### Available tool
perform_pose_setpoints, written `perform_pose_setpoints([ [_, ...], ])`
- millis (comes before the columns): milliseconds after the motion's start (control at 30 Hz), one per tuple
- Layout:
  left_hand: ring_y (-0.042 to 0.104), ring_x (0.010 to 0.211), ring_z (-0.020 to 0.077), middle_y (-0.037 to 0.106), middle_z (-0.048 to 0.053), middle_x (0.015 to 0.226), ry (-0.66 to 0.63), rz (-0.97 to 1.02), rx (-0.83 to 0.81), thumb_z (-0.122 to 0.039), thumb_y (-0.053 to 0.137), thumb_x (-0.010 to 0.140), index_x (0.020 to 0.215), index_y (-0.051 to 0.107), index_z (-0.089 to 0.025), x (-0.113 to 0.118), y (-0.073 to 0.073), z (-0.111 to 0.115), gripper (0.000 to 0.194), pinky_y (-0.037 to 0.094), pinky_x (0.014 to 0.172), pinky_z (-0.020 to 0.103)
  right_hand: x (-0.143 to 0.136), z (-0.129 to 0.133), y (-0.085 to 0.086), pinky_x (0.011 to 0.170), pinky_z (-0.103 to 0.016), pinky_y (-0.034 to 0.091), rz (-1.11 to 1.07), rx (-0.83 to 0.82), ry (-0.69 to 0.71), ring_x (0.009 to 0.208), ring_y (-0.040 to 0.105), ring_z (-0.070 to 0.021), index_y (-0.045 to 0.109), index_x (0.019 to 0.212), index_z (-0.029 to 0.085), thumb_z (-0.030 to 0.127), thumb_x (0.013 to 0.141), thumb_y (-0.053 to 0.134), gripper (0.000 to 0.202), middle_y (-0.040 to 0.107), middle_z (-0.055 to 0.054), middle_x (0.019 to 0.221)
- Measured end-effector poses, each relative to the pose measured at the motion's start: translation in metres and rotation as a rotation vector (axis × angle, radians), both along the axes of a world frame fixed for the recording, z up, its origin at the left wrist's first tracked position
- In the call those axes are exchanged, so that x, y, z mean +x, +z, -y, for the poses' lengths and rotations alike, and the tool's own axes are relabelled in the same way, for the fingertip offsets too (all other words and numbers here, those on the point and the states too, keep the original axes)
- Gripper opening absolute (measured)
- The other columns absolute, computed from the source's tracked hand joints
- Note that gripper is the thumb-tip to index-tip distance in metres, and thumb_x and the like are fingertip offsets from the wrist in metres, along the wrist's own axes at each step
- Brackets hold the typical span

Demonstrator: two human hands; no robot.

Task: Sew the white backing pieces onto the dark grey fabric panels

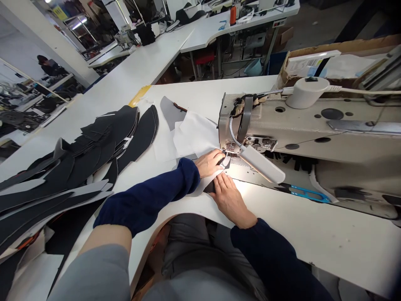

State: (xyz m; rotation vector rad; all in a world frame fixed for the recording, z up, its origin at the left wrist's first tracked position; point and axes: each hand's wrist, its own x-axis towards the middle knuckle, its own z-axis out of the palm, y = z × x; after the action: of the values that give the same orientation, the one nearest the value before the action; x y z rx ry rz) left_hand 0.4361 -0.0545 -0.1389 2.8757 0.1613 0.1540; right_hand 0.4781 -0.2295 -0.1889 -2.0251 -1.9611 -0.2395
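A sewing machine [232,121] stands at the right, its lamp [263,164] lighting the needle area. Close to the needle, my left hand [210,163] has its fingers bent and the thumb against the edge of a light grey fabric piece [200,187], which it grips. My right hand [230,198] lies just below, fingers stretched out and pressing flat on the same work, where a dark layer shows. White fabric [196,131] spreads behind my left hand, with a grey piece [169,112] beyond it. The needle tip is hidden.
Stacks of black cut pieces [94,138] cover the left side of the table. Blue thread snips [310,193] lie on the machine bed. A cardboard box [288,62] stands behind the machine. An orange thread cone [233,15] is on a far table; a person [52,67] sits far left.
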Motion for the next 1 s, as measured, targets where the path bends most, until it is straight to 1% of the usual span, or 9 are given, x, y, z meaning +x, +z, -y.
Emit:
perform_pose_setpoints([
  [100, 0.058, 0.096, 0.0191, 0.059, 0.008, 0.104, 0.153, -0.075, -0.012, -0.035, 0.046, 0.090, 0.103, 0.057, -0.016, 0.003, 0.007, 0.002, 0.025, 0.047, 0.088, 0.032, 0.001, -0.002, -0.003, 0.104, -0.052, 0.035, 0.004, 0.014, 0.008, 0.127, 0.038, -0.0397, 0.050, 0.124, -0.009, 0.030, 0.091, 0.051, 0.051, 0.046, -0.030, 0.131],
  [233, 0.062, 0.081, 0.0212, 0.066, 0.007, 0.087, 0.264, -0.237, 0.024, -0.041, 0.044, 0.089, 0.093, 0.061, -0.019, 0.017, 0.009, 0.001, 0.028, 0.048, 0.073, 0.031, -0.006, -0.001, -0.008, 0.104, -0.052, 0.036, 0.000, 0.021, 0.039, 0.128, 0.037, -0.0378, 0.050, 0.125, -0.007, 0.028, 0.093, 0.046, 0.048, 0.047, -0.028, 0.131],
  [333, 0.063, 0.078, 0.0235, 0.068, 0.008, 0.084, 0.242, -0.320, 0.053, -0.031, 0.045, 0.084, 0.090, 0.063, -0.018, 0.032, 0.010, 0.000, 0.024, 0.045, 0.068, 0.031, -0.012, -0.001, -0.009, 0.103, -0.051, 0.037, -0.002, 0.030, 0.066, 0.128, 0.038, -0.0369, 0.051, 0.124, -0.005, 0.025, 0.095, 0.043, 0.044, 0.048, -0.026, 0.131],
  [433, 0.062, 0.072, 0.0204, 0.067, 0.006, 0.073, 0.180, -0.361, -0.025, -0.026, 0.047, 0.080, 0.073, 0.064, -0.017, 0.041, 0.012, -0.001, 0.020, 0.042, 0.064, 0.028, -0.014, -0.003, -0.006, 0.103, -0.051, 0.037, -0.019, 0.041, 0.082, 0.127, 0.039, -0.0370, 0.055, 0.121, -0.004, 0.024, 0.094, 0.044, 0.040, 0.052, -0.026, 0.127],
  [533, 0.057, 0.062, 0.0152, 0.060, 0.002, 0.057, 0.195, -0.358, -0.131, -0.024, 0.050, 0.077, 0.057, 0.058, -0.018, 0.043, 0.012, -0.002, 0.022, 0.038, 0.058, 0.024, -0.013, -0.004, -0.001, 0.104, -0.051, 0.037, -0.033, 0.052, 0.093, 0.124, 0.043, -0.0354, 0.059, 0.116, -0.003, 0.022, 0.093, 0.045, 0.036, 0.057, -0.025, 0.120],
  [633, 0.052, 0.055, 0.0127, 0.053, -0.001, 0.049, 0.213, -0.323, -0.190, -0.021, 0.051, 0.075, 0.050, 0.053, -0.018, 0.040, 0.011, -0.002, 0.025, 0.035, 0.054, 0.023, -0.012, -0.005, 0.002, 0.104, -0.051, 0.037, -0.028, 0.068, 0.094, 0.121, 0.045, -0.0349, 0.061, 0.112, -0.002, 0.021, 0.093, 0.045, 0.034, 0.059, -0.024, 0.116],
  [767, 0.048, 0.050, 0.0112, 0.048, -0.002, 0.044, 0.235, -0.322, -0.263, -0.020, 0.051, 0.073, 0.047, 0.049, -0.018, 0.039, 0.014, -0.002, 0.027, 0.034, 0.052, 0.022, -0.012, -0.006, 0.002, 0.104, -0.050, 0.036, -0.017, 0.067, 0.096, 0.119, 0.047, -0.0341, 0.062, 0.110, -0.001, 0.023, 0.093, 0.045, 0.034, 0.060, -0.022, 0.113],
  [867, 0.048, 0.049, 0.0109, 0.050, -0.002, 0.045, 0.279, -0.335, -0.319, -0.020, 0.050, 0.074, 0.048, 0.051, -0.017, 0.042, 0.016, -0.003, 0.026, 0.035, 0.052, 0.022, -0.010, -0.010, 0.001, 0.104, -0.051, 0.036, -0.022, 0.062, 0.085, 0.117, 0.048, -0.0336, 0.063, 0.110, 0.000, 0.022, 0.093, 0.044, 0.034, 0.061, -0.022, 0.110],
  [1000, 0.049, 0.051, 0.0117, 0.054, -0.001, 0.049, 0.296, -0.316, -0.259, -0.021, 0.051, 0.074, 0.054, 0.057, -0.015, 0.048, 0.013, -0.008, 0.022, 0.034, 0.053, 0.023, -0.006, -0.017, -0.003, 0.105, -0.052, 0.034, -0.056, 0.065, 0.061, 0.120, 0.045, -0.0347, 0.059, 0.115, -0.003, 0.027, 0.093, 0.046, 0.039, 0.059, -0.025, 0.116],
])
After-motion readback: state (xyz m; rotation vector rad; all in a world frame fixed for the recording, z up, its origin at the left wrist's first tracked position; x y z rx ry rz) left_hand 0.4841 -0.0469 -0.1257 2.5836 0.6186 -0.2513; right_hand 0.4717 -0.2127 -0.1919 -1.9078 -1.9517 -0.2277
